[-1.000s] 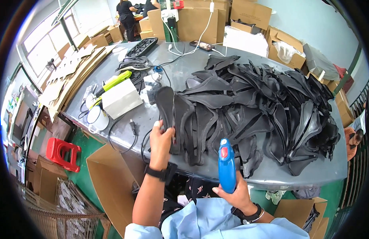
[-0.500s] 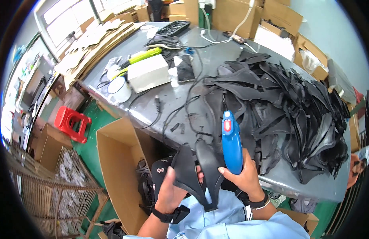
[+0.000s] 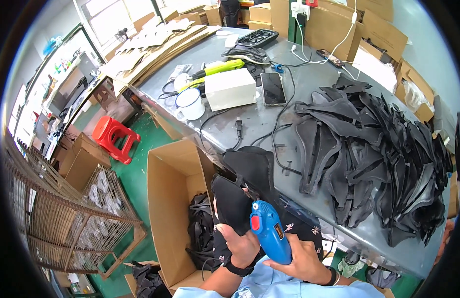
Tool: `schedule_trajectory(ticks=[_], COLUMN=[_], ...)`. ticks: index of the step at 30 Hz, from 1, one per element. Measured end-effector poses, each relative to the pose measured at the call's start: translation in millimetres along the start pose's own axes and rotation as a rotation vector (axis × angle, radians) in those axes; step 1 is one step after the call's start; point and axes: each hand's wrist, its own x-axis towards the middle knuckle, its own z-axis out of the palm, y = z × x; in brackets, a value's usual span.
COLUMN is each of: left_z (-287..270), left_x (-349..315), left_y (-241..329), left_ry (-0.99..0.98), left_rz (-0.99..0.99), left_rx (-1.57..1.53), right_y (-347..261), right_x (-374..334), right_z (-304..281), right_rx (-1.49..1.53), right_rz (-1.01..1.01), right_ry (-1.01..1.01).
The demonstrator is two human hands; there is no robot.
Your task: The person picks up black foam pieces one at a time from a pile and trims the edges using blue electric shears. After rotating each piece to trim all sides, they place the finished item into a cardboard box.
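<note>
My right hand is wrapped around a blue handheld power tool with a red button. The tool's dark, narrow tip lies against a black molded pad above my lap. My left hand grips the pad's near edge, thumb toward me and some fingers hidden beneath. The pad's other lobe spreads toward the table edge. On the table to the right lies a large heap of similar black pieces.
An open cardboard box holding black pieces stands left of my lap. The grey table carries a white box, an enamel mug, a phone and loose cables. A red stool and wire basket are at left.
My view has swung left, so the table appears shifted right. The tool has come down from upright beside the pad onto it, and the pad has been turned with its lobes pointing away from me.
</note>
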Motion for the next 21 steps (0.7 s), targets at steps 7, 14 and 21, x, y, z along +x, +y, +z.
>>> schedule_trajectory(ticks=[7, 14, 21], left_z=[4, -9, -21], left_x=[-5, -4, -2], left_y=[1, 1, 19], left_ry=[-0.055, -0.1, -0.042], left_rz=[0.09, 0.249, 0.267], left_rx=[0.204, 0.326, 0.46], right_y=[-7, -9, -7], right_x=[1, 2, 21], right_z=[0, -4, -34], right_rx=[0.041, 0.079, 0.075], right_rz=[0.009, -0.042, 0.011], right_ry=[-0.052, -0.014, 0.098])
